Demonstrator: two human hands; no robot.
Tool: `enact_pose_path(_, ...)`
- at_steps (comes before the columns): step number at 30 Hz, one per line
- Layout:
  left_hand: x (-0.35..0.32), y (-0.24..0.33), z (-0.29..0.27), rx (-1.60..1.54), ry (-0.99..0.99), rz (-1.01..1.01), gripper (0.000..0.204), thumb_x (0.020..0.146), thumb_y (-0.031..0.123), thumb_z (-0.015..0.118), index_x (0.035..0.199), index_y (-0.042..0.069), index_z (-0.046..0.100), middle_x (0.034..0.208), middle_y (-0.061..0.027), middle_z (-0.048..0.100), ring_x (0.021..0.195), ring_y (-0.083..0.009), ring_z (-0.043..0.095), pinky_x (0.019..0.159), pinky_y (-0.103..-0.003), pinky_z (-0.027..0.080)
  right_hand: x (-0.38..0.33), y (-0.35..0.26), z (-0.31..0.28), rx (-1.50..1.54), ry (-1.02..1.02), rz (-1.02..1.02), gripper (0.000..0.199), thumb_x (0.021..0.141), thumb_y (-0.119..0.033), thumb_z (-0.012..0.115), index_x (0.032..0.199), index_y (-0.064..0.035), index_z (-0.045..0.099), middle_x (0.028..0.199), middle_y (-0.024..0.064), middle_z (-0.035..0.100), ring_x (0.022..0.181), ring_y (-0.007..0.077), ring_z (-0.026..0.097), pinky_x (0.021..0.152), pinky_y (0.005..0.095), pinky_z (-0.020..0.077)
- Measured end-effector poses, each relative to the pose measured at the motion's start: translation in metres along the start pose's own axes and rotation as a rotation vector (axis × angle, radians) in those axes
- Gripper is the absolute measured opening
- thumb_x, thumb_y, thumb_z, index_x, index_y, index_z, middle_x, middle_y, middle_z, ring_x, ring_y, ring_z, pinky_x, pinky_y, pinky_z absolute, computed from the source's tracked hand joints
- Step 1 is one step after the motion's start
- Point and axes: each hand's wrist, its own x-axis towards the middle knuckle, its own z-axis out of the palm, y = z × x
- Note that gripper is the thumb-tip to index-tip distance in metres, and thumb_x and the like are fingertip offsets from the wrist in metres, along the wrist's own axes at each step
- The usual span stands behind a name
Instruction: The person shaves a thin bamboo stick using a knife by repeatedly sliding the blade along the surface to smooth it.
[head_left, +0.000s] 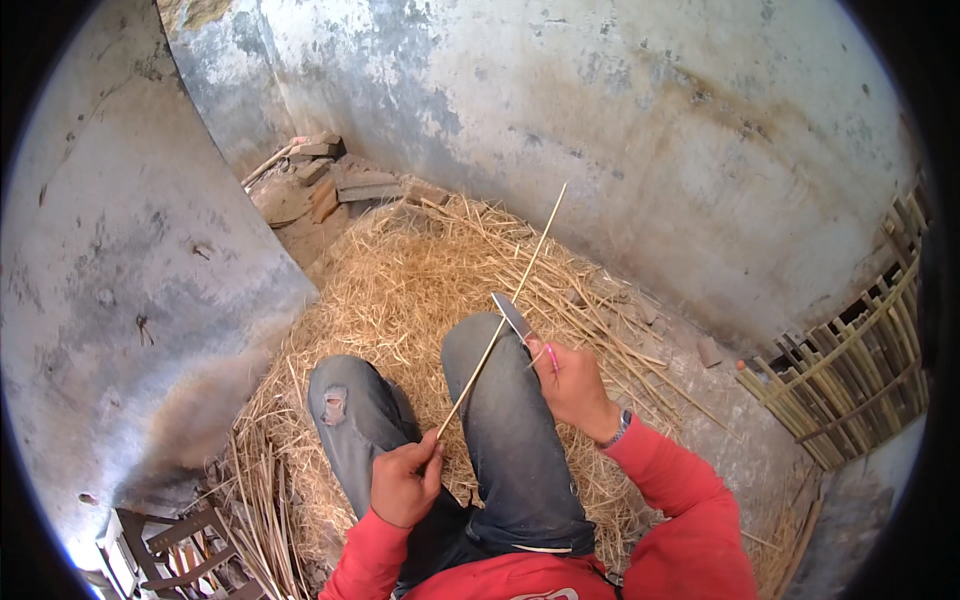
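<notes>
A long, thin, pale cane strip (pixel 541 240) slants up and to the right across my right knee. My left hand (pixel 407 480) grips its lower end between thumb and fingers, near my lap. In my right hand (pixel 575 385) is a knife (pixel 511 315), its blade lying against the strip just above the knee. The fingers wrap round the knife's handle, which is mostly hidden. A pink band circles one finger of that hand. Both knees, in worn grey trousers (pixel 350 410), are bent below the work.
A heap of straw-like shavings (pixel 400 260) covers the floor ahead, with several long canes (pixel 600 325) on its right. Bricks (pixel 325 185) lie by the far wall. A slatted cane panel (pixel 850 370) leans at right. More sticks (pixel 262 500) and a wooden frame (pixel 180 550) stand lower left.
</notes>
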Motion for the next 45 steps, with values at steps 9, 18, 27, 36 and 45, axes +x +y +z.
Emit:
enact_pose_path(9,0.013,-0.001,0.003,-0.016,-0.001,0.062,0.02,0.091,0.002,0.074,0.11,-0.002,0.078,0.062,-0.0142,0.059,0.05,-0.0221,0.058,0.052,-0.034,0.044,0.011,0.022,-0.023,0.0,-0.037,0.143,0.052,0.11,-0.035,0.055,0.073,0.0005,0.061,0.051,0.009,0.038,0.046,0.0168,0.037,0.045,0.04,0.0308)
enact_pose_path(18,0.011,-0.005,0.004,-0.004,0.01,0.073,0.019,0.09,0.0,0.075,0.108,-0.003,0.078,0.063,-0.0143,0.059,0.05,-0.022,0.057,0.052,-0.034,0.044,0.031,0.029,-0.031,-0.027,0.012,0.156,0.051,0.108,-0.035,0.058,0.071,-0.0003,0.06,0.053,0.0145,0.043,0.045,0.0222,0.041,0.047,0.0425,0.0346)
enact_pose_path(27,0.011,-0.005,0.004,0.027,-0.005,0.075,0.022,0.089,0.002,0.075,0.111,-0.001,0.078,0.066,-0.0156,0.06,0.053,-0.028,0.059,0.053,-0.038,0.046,0.031,0.02,-0.007,0.039,0.064,-0.014,0.051,0.109,-0.036,0.057,0.072,-0.0005,0.057,0.053,0.0125,0.043,0.049,0.0214,0.036,0.049,0.0402,0.0332)
enact_pose_path(36,0.01,-0.005,0.004,0.024,-0.011,0.056,0.021,0.09,0.002,0.075,0.11,-0.001,0.078,0.067,-0.0154,0.061,0.053,-0.0264,0.061,0.053,-0.037,0.046,0.049,0.025,-0.033,-0.082,0.035,0.166,0.052,0.108,-0.04,0.055,0.071,-0.0036,0.06,0.052,0.0191,0.052,0.043,0.036,0.053,0.046,0.0483,0.0406)
enact_pose_path(45,0.015,0.001,0.002,-0.076,-0.026,0.023,0.018,0.091,0.001,0.074,0.108,-0.004,0.077,0.063,-0.0147,0.06,0.05,-0.0195,0.058,0.051,-0.032,0.043,0.055,0.008,-0.025,-0.039,-0.034,0.095,0.043,0.106,-0.035,0.057,0.075,-0.0052,0.063,0.056,0.0215,0.053,0.048,0.0393,0.055,0.047,0.0497,0.0407)
